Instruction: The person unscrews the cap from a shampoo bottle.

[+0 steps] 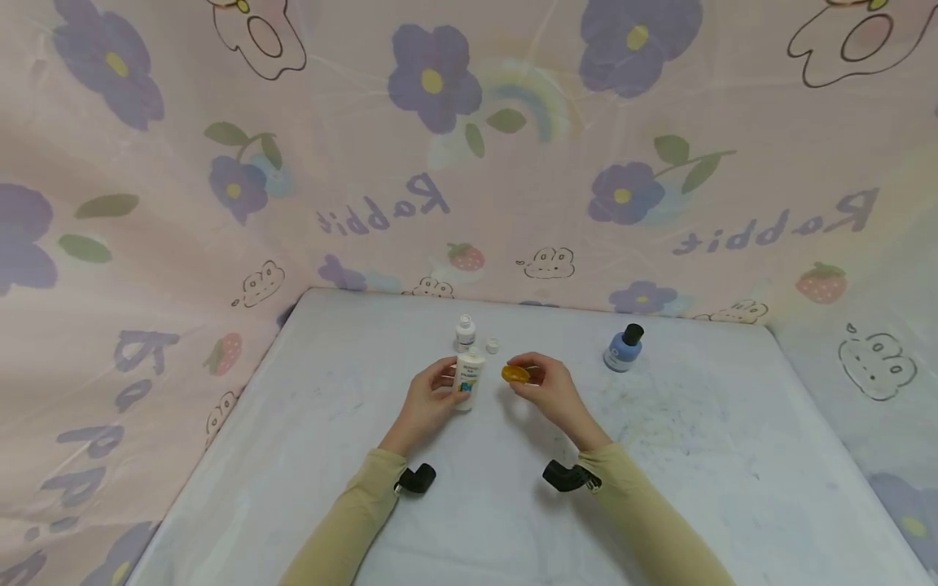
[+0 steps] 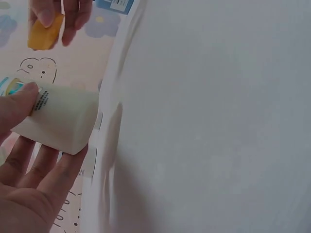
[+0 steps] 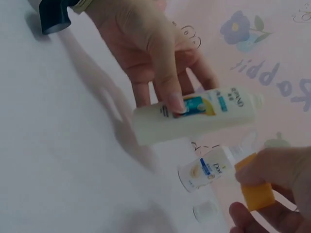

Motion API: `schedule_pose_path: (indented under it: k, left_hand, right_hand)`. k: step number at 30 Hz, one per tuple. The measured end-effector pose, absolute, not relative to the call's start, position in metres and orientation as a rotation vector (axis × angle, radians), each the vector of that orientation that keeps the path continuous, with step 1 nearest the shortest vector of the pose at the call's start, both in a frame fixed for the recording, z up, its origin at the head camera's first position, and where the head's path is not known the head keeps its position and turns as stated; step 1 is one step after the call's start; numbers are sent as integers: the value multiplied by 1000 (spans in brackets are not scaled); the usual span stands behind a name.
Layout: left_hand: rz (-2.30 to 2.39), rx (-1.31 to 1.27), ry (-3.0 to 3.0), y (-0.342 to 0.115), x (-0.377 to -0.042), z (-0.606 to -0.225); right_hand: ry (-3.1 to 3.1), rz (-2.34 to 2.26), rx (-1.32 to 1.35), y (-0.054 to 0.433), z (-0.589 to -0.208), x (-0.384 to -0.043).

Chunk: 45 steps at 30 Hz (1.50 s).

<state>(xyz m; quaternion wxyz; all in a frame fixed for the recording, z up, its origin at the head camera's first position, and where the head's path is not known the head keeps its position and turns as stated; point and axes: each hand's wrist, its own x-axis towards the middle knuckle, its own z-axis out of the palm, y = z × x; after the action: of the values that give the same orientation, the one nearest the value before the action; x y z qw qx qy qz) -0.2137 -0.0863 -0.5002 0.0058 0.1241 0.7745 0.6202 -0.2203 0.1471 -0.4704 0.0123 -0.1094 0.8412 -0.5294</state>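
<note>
My left hand (image 1: 427, 404) grips a white bottle (image 1: 466, 378) with a blue and yellow label, thumb across its front. In the right wrist view the bottle (image 3: 218, 116) leans over, its narrow bare neck pointing right. My right hand (image 1: 550, 391) pinches an orange cap (image 1: 515, 373) between thumb and fingers, a short gap to the right of the bottle. Behind the gripped bottle stands a smaller white Dove bottle (image 1: 465, 332) with its neck bare. A small white cap (image 1: 493, 346) lies on the table beside it.
A blue bottle with a black cap (image 1: 623, 352) stands farther right on the white-covered table (image 1: 703, 488). Patterned pink cloth (image 1: 513, 187) hangs behind and at both sides. Each wrist carries a black camera mount (image 1: 418, 478).
</note>
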Motion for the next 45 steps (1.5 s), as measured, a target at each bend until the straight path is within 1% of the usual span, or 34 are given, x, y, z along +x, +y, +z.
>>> schedule_pose_path:
  k: [2,7,17,25,34,41,45]
  left_hand:
    - [1939,372,2433,-89,-221,-507]
    - [1902,392,2479,-93,-233,-508]
    - [1902,397,2471,-93,-258,-515]
    - [1934,411,2451,-94,-270,-517]
    - [1880,368,2446,-94,-274,-509]
    - [1870,409,2401,-96,-277,-506]
    - [1849,440,2388,-96,-268,-490]
  right_hand:
    - [2649,-1595,-352,145,-475,-226]
    - [2681,-1517,-337,140,-485,-237]
    - [2710,-1499,-359,133,-498,-252]
    - [2698,-1499,-344,129,-505,-261]
    - [2724,-1420,-267,125,-511,-268]
    - [2705,-1428,-220,122,-514,-274]
    - [2672,-1438,-179,123,-515,-276]
